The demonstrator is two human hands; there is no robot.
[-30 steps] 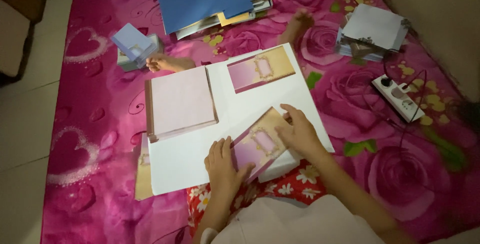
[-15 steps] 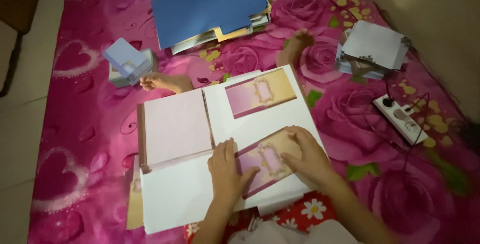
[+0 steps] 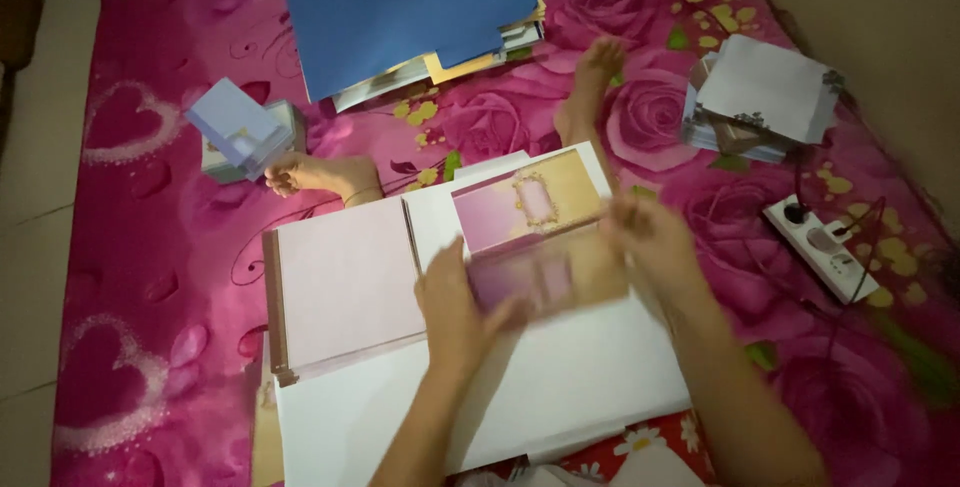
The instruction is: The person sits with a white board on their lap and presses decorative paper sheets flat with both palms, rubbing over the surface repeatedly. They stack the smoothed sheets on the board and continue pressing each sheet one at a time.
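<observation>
Head view: both hands, left (image 3: pixel 455 302) and right (image 3: pixel 655 237), fingers pinching a blurred pink-gold card (image 3: pixel 545 277) over the white board (image 3: pixel 560 387); next, probably laying it flat.

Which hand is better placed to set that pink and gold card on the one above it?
Probably the right hand: it grips the card at the edge nearest the pink and gold card above. The left hand sits lower, further off.

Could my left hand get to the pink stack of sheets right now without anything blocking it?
Probably yes. The left hand sits beside the pink stack on the white board, nothing between, though it holds a card.
</observation>
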